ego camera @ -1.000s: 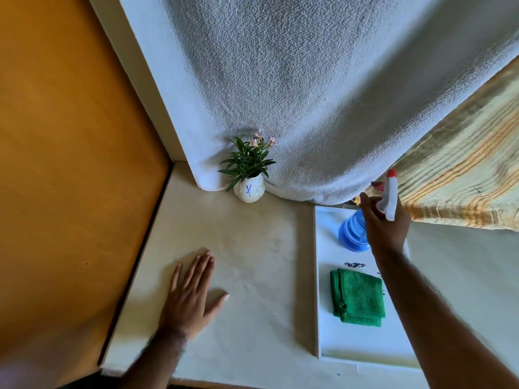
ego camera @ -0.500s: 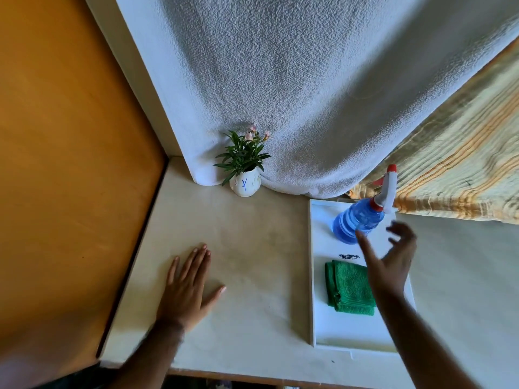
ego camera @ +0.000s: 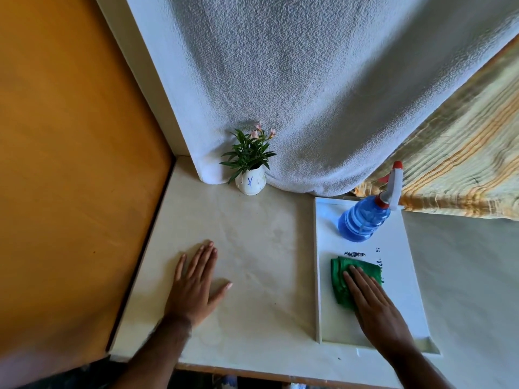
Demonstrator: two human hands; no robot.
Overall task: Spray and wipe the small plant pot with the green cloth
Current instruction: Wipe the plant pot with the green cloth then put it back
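A small white plant pot (ego camera: 250, 184) with a blue mark, green leaves and pink flowers stands at the back of the table against the white towel. A folded green cloth (ego camera: 341, 273) lies in the white tray (ego camera: 317, 276). My right hand (ego camera: 376, 304) lies flat on the cloth, fingers straight, covering its right part. The blue spray bottle (ego camera: 363, 220) with a white and red nozzle stands upright at the tray's far end, untouched. Left of the tray, my left hand (ego camera: 196, 284) rests palm down on the bare tabletop with fingers spread.
A white textured towel (ego camera: 309, 94) hangs behind the pot. A striped yellow fabric (ego camera: 463, 164) hangs at the back right. An orange panel (ego camera: 70, 164) borders the table on the left. The table's near edge (ego camera: 252, 373) runs below my arms.
My right hand let go of the spray bottle, drew back toward me and came down flat on the green cloth. The bottle stays upright in the tray. My left hand has not moved.
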